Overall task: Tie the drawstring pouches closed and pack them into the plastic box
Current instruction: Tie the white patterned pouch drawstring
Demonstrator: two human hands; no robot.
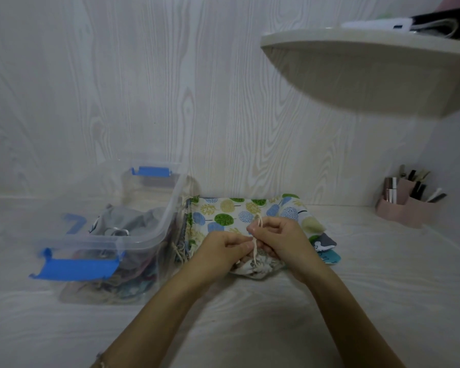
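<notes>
The left hand (225, 247) and right hand (279, 236) are close together, nearly touching. Each pinches the pale cord (255, 245), the left low and the right higher, so the cord runs upright between them. Under them a small printed pouch (258, 265) lies on the desk (250, 314), a little to the right of the plastic box (168, 208), its mouth gathered.

The knot seems to be forming. It should go best if the lower pinch sits tight against the gathered neck while the upper hand draws the loop down, so the mouth cannot slacken.

Just right of the box, behind the hands, lies a stack of flat tree-print pouches (231, 211). The box stands lidless, with cloth bundles inside. Far right of the box sits a pink organiser (406, 205).
</notes>
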